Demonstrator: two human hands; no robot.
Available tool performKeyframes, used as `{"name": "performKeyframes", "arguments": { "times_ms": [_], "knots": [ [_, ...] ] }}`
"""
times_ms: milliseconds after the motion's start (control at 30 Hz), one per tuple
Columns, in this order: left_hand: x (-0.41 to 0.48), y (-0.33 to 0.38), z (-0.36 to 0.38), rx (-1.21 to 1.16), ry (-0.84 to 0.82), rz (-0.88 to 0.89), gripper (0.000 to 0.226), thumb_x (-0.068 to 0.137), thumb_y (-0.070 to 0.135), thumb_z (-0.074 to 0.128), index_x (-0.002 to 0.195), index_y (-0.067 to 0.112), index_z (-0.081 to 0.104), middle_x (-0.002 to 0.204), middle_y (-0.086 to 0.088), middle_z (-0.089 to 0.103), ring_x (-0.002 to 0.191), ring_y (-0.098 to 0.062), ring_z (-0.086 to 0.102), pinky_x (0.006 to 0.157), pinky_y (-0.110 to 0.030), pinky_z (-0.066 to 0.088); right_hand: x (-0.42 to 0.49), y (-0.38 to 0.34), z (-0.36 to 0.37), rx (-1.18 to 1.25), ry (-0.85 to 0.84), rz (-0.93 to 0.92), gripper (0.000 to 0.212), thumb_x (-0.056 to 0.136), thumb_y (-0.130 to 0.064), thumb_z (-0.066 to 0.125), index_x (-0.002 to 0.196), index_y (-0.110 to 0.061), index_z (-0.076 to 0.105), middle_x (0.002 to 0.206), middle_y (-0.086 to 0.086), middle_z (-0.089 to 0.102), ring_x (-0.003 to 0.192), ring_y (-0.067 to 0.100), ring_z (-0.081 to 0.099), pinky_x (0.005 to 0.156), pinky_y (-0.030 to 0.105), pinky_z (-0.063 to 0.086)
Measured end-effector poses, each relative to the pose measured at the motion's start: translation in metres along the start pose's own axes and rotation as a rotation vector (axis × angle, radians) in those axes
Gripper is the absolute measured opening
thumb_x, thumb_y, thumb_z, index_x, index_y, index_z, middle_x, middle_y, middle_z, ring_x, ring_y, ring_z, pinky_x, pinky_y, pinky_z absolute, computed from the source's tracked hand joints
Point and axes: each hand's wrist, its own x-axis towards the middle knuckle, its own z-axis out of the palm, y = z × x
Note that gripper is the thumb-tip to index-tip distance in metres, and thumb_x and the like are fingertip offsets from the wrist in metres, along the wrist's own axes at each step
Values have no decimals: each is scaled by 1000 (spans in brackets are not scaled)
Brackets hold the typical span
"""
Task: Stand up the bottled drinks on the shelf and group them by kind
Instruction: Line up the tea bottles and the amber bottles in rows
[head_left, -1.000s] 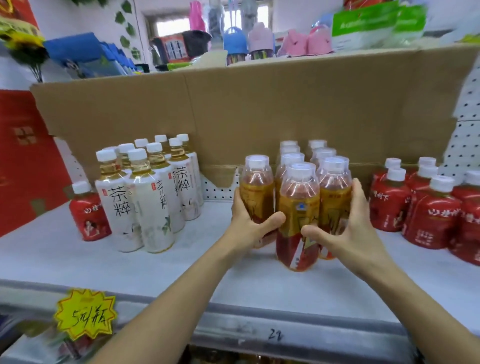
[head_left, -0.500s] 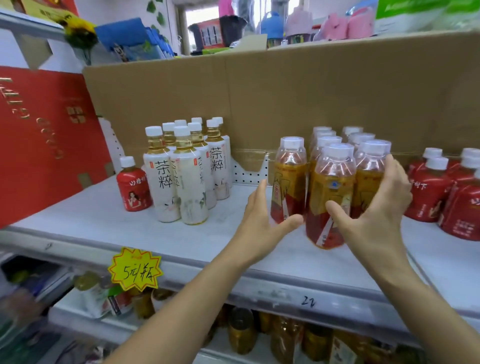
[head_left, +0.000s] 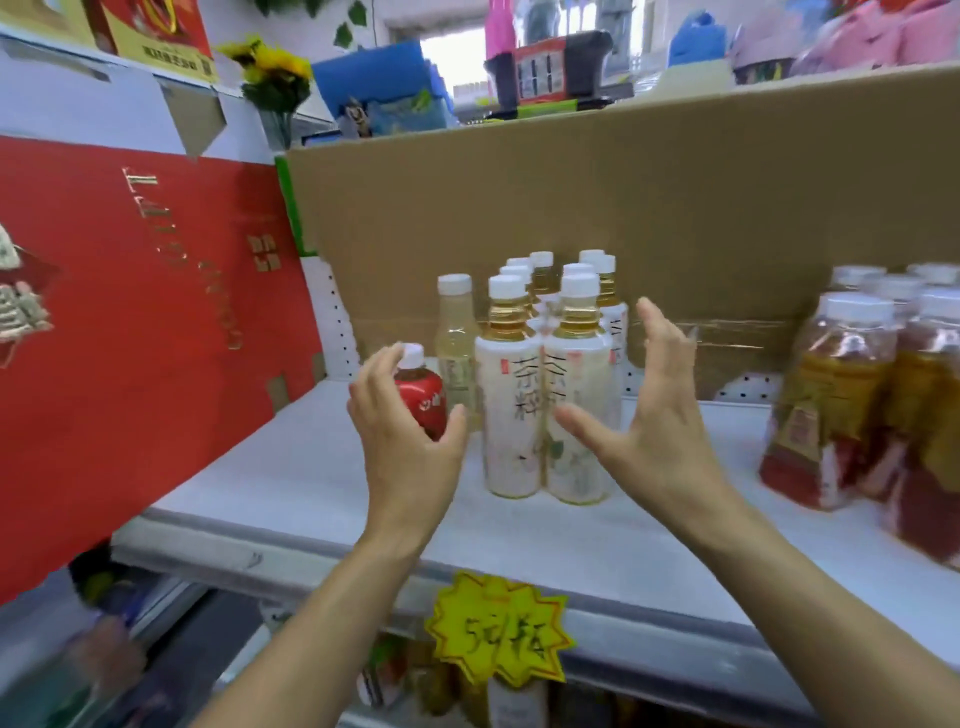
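Head view, angled down, near shelf (head_left: 322, 483)

Shelf (head_left: 311, 483) of upright bottles

White-labelled tea bottles (head_left: 511, 415) stand clustered between the left hand (head_left: 405, 447) and right hand (head_left: 660, 415). A small red bottle (head_left: 423, 400) stands just behind the left hand, a pale bottle (head_left: 456, 343) beyond it. Amber bottles (head_left: 831, 405) stand well right of the right hand.

The near strip of the shelf (head_left: 291, 467) lay bare along its front edge. A wide gap stood open between the white-label tea bottles (head_left: 545, 415) and the amber bottles (head_left: 841, 395) to the right. Just left of the tea cluster stood a small red bottle (head_left: 423, 397) and a pale bottle (head_left: 456, 343), with bare shelf beyond them up to the red board (head_left: 156, 312). A cardboard wall (head_left: 623, 197) closed the far side.
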Motion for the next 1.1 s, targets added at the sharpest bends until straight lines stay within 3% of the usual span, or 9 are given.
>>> {"name": "performKeyframes", "arguments": {
  "times_ms": [67,133,267,333,467,600,767,867,1100],
  "knots": [
    [28,-29,-8,4,-133,-149,84,82,20,78,149,18,28,147,-3,31,138,-18,28,109,-16,24,4,-13,19,-40,139,-32,93,82,-31,78,152,-7,22,154,11,27,144,21,22,118,28,19],
    [53,-50,-6,-14,-329,-276,92,80,26,80,152,24,22,151,-1,30,138,-20,33,114,-32,30,7,-29,32,-64,268,-152,79,82,-22,71,146,1,32,149,17,34,139,27,29,118,24,18],
    [81,-76,1,-203,-550,-373,56,81,23,80,128,26,48,124,2,58,108,-18,60,97,-39,51,3,-56,63,33,194,-394,42,88,-8,58,129,0,55,125,8,57,117,24,55,103,36,46],
    [88,-85,-4,-272,-610,-324,44,84,25,78,123,22,57,109,8,63,100,-14,65,91,-33,55,-2,-66,89,118,5,-282,33,89,-13,59,122,-9,63,110,-2,63,101,15,63,88,29,53],
    [98,-98,-24,-431,-672,-373,30,100,45,50,112,26,70,100,4,74,93,-13,69,83,-32,59,1,-72,143,134,-365,168,69,84,-22,72,143,-24,37,122,-14,44,116,6,47,100,23,42],
    [121,-106,-27,-403,-654,-377,44,102,51,41,109,19,71,102,-4,74,89,-17,71,81,-36,58,16,-78,173,371,-377,492,85,78,-31,82,144,-33,27,128,-11,47,120,12,50,103,33,43],
    [158,-96,11,-391,-702,-283,41,98,48,53,132,26,54,121,12,58,117,-13,55,103,-35,45,12,-78,165,293,-367,528,78,77,-35,82,136,-38,31,124,-13,49,108,7,53,88,22,41],
    [167,-81,41,-433,-819,-270,58,97,50,54,146,21,43,132,8,53,121,-12,50,103,-32,40,-2,-80,149,302,-386,534,70,75,-33,83,124,-43,35,111,-23,50,97,-2,55,73,11,40],
    [161,-83,54,-411,-827,-143,60,98,54,43,146,19,38,136,2,51,124,-15,51,98,-32,39,-11,-84,140,353,-351,545,65,75,-29,84,121,-46,40,112,-21,55,100,-1,59,73,11,44]
  ]
}}
